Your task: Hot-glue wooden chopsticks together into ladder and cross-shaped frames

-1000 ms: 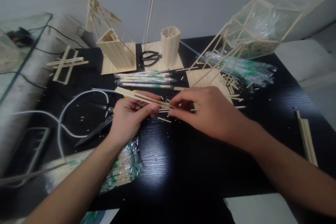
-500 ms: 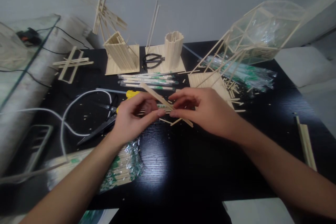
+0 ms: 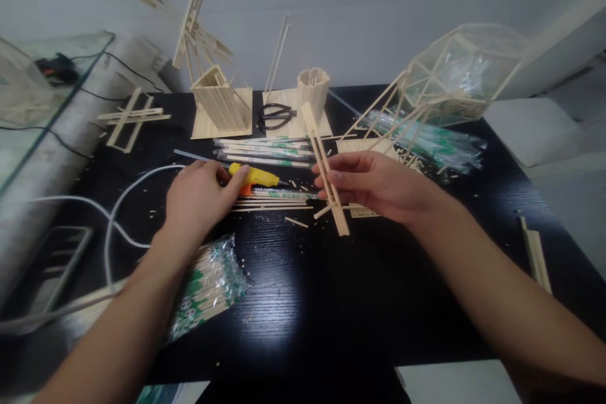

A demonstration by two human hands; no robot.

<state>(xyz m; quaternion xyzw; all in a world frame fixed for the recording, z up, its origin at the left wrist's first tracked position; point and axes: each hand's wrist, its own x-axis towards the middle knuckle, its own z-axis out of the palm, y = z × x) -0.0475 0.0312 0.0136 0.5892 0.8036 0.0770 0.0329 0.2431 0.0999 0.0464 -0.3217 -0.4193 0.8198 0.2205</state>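
The narrow stick frame (image 3: 341, 221) is tilted between the right hand's (image 3: 386, 183) thumb and fingers, which pinch its long sides above the black tabletop (image 3: 331, 303). Squeezing harder there could bow those thin sides or pop a joint at either end. A short stick crosses near its lower end, below the fingertips; I can't tell whether it's attached, and it could catch on the loose sticks (image 3: 272, 206) nearby. The left hand (image 3: 196, 196) has its thumb on the yellow glue gun (image 3: 258, 177); its other fingers are mostly hidden, so I can't tell whether they're wrapped round it. If hot, the nozzle pointing towards the right fingers could burn them. The white cord (image 3: 110, 227) beside the left wrist could snag as well.

Beyond the fingers stand 2 stick-walled containers: the angular holder (image 3: 218, 104) has a few sticks inside, and the scalloped cup (image 3: 312, 85) seems to have some too. Nearer, the printed plastic bag (image 3: 208, 284) by the left forearm is full of sticks.
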